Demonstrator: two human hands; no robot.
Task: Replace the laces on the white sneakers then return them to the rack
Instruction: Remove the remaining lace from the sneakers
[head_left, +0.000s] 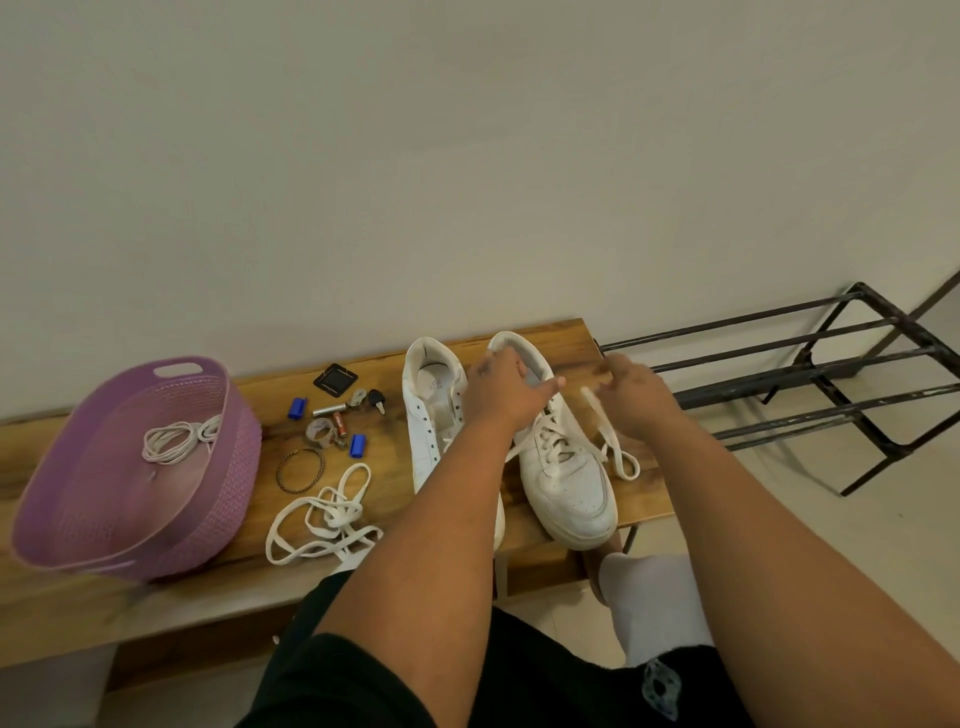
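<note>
Two white sneakers stand side by side on the wooden bench (550, 338), toes toward me. The right sneaker (569, 483) is laced along its lower eyelets. My left hand (506, 389) rests over its collar and tongue, fingers curled at the top of the lacing. My right hand (631, 387), blurred, pinches a white lace end (610, 441) that loops down beside the shoe. The left sneaker (431, 415) has bare eyelets and is partly hidden by my left forearm. A loose white flat lace (322, 519) lies tangled on the bench to its left.
A purple basket (208, 525) at the left holds a coiled thin white lace (174, 439). Small items lie between basket and shoes: blue caps, a key, a battery, a bangle (300, 470), a black square. A black metal shoe rack (831, 384) stands to the right. A wall rises behind.
</note>
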